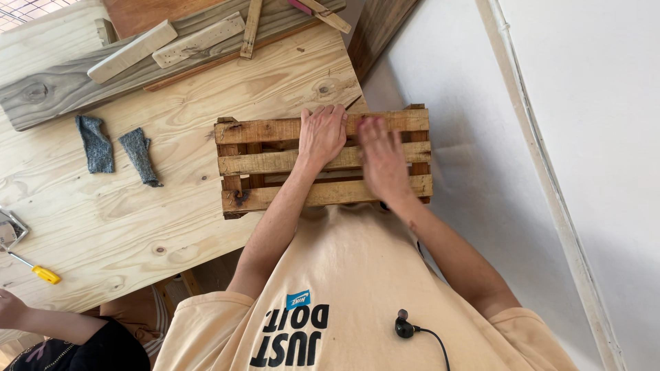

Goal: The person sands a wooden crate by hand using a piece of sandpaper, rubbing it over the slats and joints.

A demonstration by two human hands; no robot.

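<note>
Head: 2 hands (322, 134) (382, 159) on 1 crate (265, 161).

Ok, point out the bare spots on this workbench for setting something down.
Bare wood between the grey cloth pieces and the slatted crate, and below the cloths toward the yellow-handled screwdriver. Crowded along the top, where loose boards lie. Both hands, left hand and right hand, cover the crate.

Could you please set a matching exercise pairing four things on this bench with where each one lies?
Things:
1. crate
2. grey rags
3. screwdriver
4. left hand

Places:
A. left edge of the bench, yellow handle
B. flat on the crate's slats
C. at the bench's right corner
D. side by side, left of the crate

Pairs: 1-C, 2-D, 3-A, 4-B
</note>
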